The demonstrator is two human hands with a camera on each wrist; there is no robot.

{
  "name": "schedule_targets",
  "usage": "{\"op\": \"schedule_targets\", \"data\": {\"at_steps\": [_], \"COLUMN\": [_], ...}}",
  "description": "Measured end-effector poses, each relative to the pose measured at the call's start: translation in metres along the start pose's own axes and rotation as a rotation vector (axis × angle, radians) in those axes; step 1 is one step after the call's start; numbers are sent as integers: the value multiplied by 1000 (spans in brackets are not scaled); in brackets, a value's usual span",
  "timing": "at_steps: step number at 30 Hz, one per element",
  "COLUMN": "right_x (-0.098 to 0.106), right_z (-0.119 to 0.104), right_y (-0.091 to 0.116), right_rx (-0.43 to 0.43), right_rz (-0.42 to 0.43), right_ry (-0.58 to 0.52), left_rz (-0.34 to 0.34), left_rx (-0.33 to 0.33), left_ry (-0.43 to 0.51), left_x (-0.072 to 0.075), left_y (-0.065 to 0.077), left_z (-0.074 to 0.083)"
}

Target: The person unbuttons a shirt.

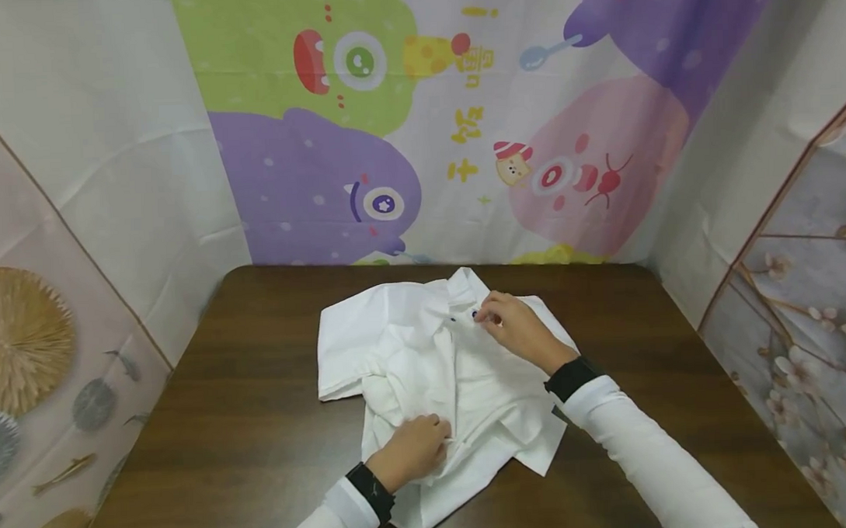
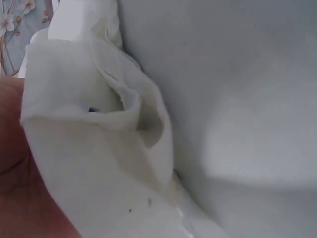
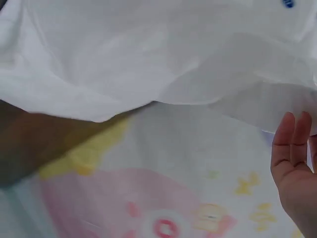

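A white collared short-sleeved shirt point(image 1: 390, 319) lies rumpled on the table, its collar toward the far edge and its front partly folded over. Near the collar, my right hand point(image 1: 516, 328) pinches the cloth beside a small dark blue spot. The right wrist view has the fingers of this right hand point(image 3: 296, 166) at the raised edge of the shirt point(image 3: 138, 64). Lower on the shirt front, my left hand point(image 1: 417, 448) grips the cloth with curled fingers. Folded shirt cloth point(image 2: 74, 163) covers those fingers in the left wrist view, leaving part of the palm visible.
The dark brown wooden table point(image 1: 258, 363) has rounded far corners. Behind it hangs a cloth with cartoon figures point(image 1: 322, 166). Patterned panels stand at the left point(image 1: 41, 347) and right point(image 1: 816, 305). Both wrists wear black bands.
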State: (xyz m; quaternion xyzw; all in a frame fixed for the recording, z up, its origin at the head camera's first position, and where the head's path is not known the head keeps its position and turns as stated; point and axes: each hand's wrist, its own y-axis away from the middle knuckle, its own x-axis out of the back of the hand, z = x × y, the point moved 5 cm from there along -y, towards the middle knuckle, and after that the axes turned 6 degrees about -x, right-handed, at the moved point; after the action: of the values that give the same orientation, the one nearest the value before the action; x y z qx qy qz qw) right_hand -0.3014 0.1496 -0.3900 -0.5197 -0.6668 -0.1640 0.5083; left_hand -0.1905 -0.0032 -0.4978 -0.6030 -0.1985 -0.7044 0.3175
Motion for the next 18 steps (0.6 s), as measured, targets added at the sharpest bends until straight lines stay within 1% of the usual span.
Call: {"op": "schedule_targets", "data": {"at_steps": [2, 5, 7, 10, 12, 14, 15, 16, 17, 18], "right_x": [8, 15, 17, 14, 10, 5, 2, 0, -3, -5], "right_z": [-19, -45, -60, -76, -83, -88, -90, -92, -93, -94], "right_y": [9, 26, 39, 58, 71, 82, 87, 91, 95, 98], "right_rx": [74, 192, 256, 305, 314, 312, 310, 310, 310, 310], "right_rz": [22, 47, 48, 24, -8, -48, -67, -81, -96, -112], "right_ry": [40, 97, 133, 201, 247, 306, 338, 367, 396, 421], "left_rz": [37, 72, 64, -2, -59, -65, -38, 10, 73, 153], "left_rx": [-8, -17, -26, -40, -48, -55, -58, -67, -75, -80], "left_ry": [-5, 6, 42, 123, 191, 233, 239, 229, 210, 178], "left_x": [-1, -4, -2, 7, 21, 41, 53, 65, 77, 89], "left_y": [1, 2, 3, 5, 7, 6, 5, 3, 0, -4], "left_z": [-1, -2, -3, -4, -3, -3, -4, -4, -5, -8]}}
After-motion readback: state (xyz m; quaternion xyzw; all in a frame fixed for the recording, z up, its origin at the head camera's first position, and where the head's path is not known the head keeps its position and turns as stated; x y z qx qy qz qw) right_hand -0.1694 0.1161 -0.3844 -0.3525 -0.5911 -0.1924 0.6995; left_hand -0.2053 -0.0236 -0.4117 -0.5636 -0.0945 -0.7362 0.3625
